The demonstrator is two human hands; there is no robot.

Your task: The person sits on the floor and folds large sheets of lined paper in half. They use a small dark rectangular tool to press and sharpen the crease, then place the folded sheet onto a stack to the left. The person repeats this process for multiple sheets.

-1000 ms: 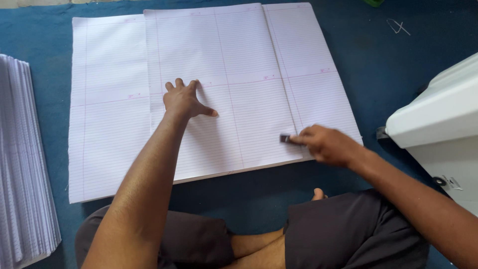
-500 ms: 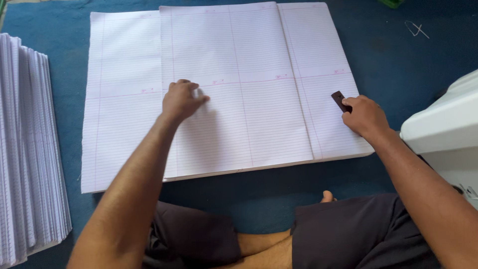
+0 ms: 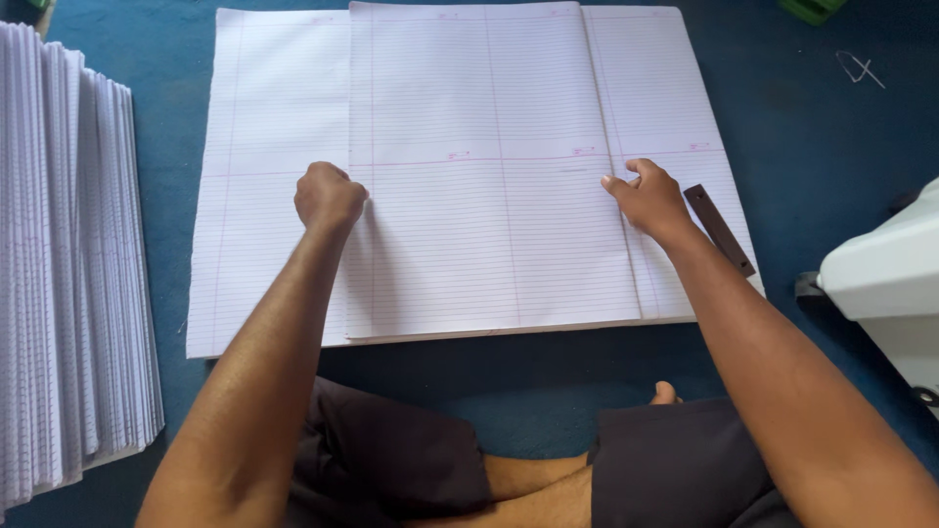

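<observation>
The person sits cross-legged on the blue floor mat [image 3: 792, 117] with a large stack of ruled paper sheets [image 3: 489, 196] spread flat in front of the knees, at twelve o'clock from the lap. The top sheet lies offset toward the right over a wider sheet beneath, whose left part shows bare.

The left hand [image 3: 328, 196] is curled into a loose fist, knuckles resting on the paper near the left edge of the top sheet; half a second ago it sat closed in much the same spot, and a second ago its fingers were fanned out flat. The right hand [image 3: 648, 198] lies on the sheet by the fold line at about three o'clock from the left hand, fingers bent and drawn together on the paper. It no longer holds the dark flat strip [image 3: 720, 230], which it gripped before; the strip now lies loose on the paper just beside the wrist, at four o'clock from the hand.

A tall pile of folded sheets [image 3: 68, 274] stands at nine o'clock, and a white machine [image 3: 880, 284] at four o'clock.
</observation>
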